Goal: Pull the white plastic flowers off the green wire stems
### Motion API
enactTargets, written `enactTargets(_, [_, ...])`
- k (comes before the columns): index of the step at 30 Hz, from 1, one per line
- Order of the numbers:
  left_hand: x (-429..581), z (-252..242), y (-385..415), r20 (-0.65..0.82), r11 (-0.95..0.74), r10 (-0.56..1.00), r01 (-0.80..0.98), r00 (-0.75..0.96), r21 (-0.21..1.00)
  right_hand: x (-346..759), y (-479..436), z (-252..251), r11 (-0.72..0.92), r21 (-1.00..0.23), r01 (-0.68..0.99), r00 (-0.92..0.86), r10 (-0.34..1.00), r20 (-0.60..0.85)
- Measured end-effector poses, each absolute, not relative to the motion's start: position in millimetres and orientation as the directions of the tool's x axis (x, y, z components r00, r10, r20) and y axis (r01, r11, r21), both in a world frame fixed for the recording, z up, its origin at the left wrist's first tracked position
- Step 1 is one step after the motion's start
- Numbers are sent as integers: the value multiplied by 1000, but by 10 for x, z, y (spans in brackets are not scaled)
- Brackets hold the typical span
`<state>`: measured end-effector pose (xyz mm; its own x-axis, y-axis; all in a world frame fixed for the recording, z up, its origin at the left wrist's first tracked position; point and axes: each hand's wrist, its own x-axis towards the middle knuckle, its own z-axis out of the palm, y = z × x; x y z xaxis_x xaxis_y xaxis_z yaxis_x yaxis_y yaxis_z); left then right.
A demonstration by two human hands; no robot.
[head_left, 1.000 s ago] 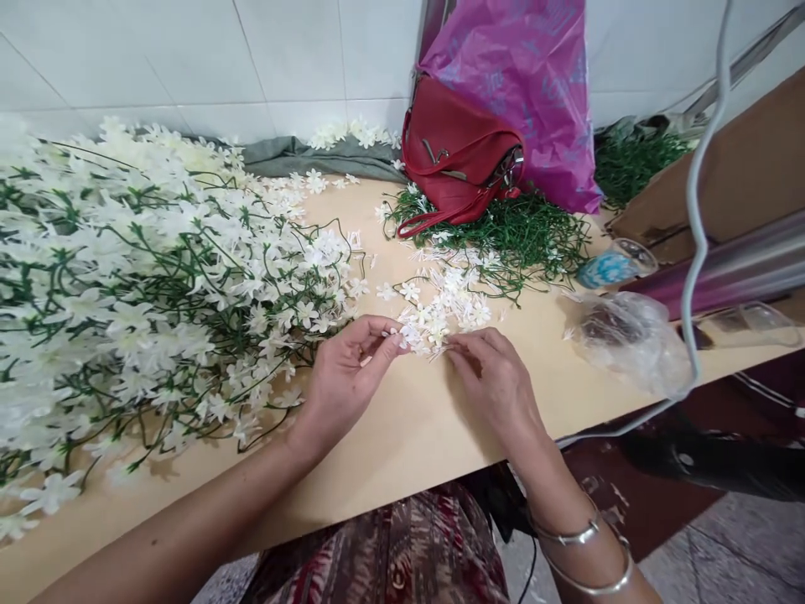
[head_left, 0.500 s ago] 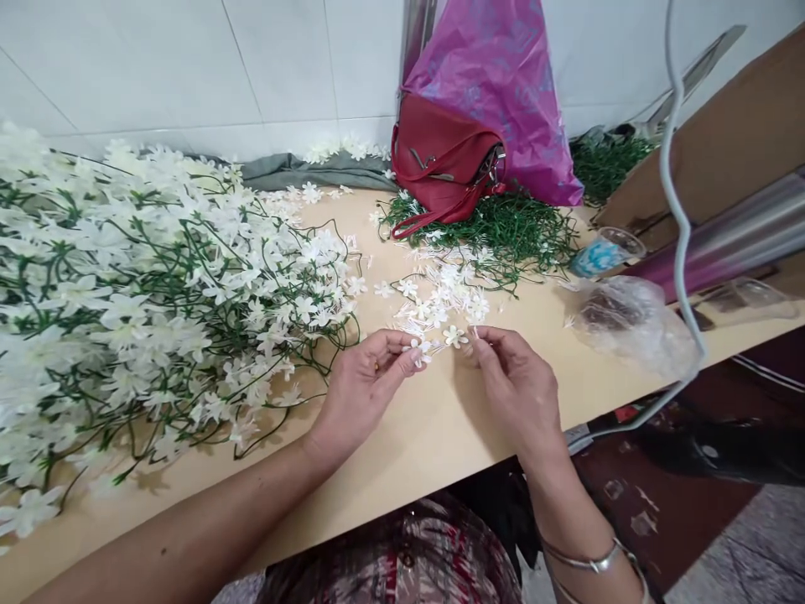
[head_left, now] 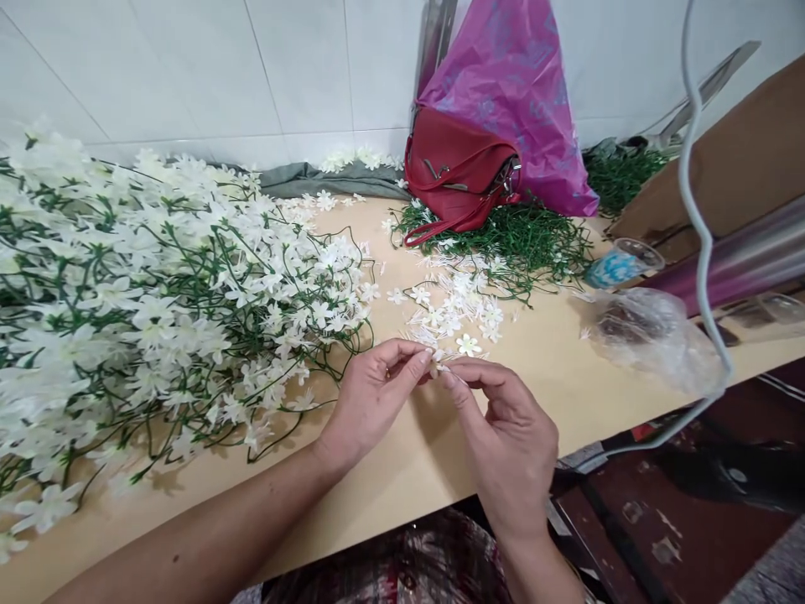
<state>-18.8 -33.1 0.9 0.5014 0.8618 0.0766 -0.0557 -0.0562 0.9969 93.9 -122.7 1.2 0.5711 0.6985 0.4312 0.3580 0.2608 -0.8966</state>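
My left hand (head_left: 371, 398) and my right hand (head_left: 512, 440) meet fingertip to fingertip above the wooden table (head_left: 415, 453), both pinched on a small white artificial flower (head_left: 438, 362). Just beyond the fingers lies a scatter of loose white flowers (head_left: 456, 306). A large heap of finished white-flowered green stems (head_left: 144, 294) fills the table's left half, close to my left hand.
A red handbag (head_left: 456, 172) rests on a pile of bare green stems (head_left: 534, 239) in front of a purple plastic bag (head_left: 509, 84). To the right lie a clear plastic bag (head_left: 647, 335), a small cup (head_left: 620, 262), a cardboard box (head_left: 742, 159) and a hanging grey cable (head_left: 701, 210).
Both hands drew back from the loose flowers toward me and came together; the right hand turned so its fingertips meet the left's on a small flower.
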Motion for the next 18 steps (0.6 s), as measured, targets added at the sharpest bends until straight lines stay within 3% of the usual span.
enactTargets(9, [-234, 15, -278, -32, 128, 796, -118, 605, 985, 1002, -1128, -96, 118, -680, 723, 500, 590, 634])
enactTargets(18, [-218, 39, -291, -71, 206, 776, -145, 627, 968, 971, -1115, -109, 85, -471, 878, 347, 565, 749])
